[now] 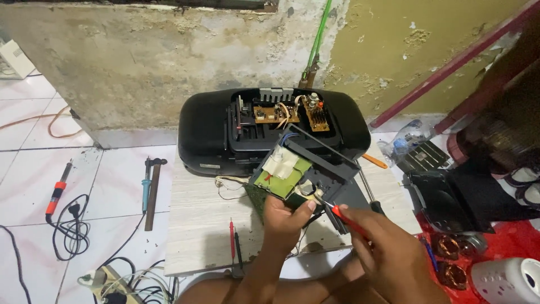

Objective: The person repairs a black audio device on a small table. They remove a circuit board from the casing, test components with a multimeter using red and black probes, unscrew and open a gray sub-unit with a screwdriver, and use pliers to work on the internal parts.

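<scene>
My left hand (286,217) grips the lower edge of a black module with a green circuit board (281,177) and tilts it up over a pale wooden board (197,225). My right hand (388,245) holds a red-handled screwdriver (344,217) whose tip meets the module near my left thumb. Behind them a black portable stereo (208,135) lies open, showing brown circuit boards (270,114) and wires inside.
On the tiled floor at left lie an orange soldering iron (56,194), a blue soldering iron (146,188), a hammer (152,194) and tangled cables (121,281). Multimeter probes (234,242) rest on the board. Black parts (450,197), copper coils (450,247) and a white object (506,278) sit at right.
</scene>
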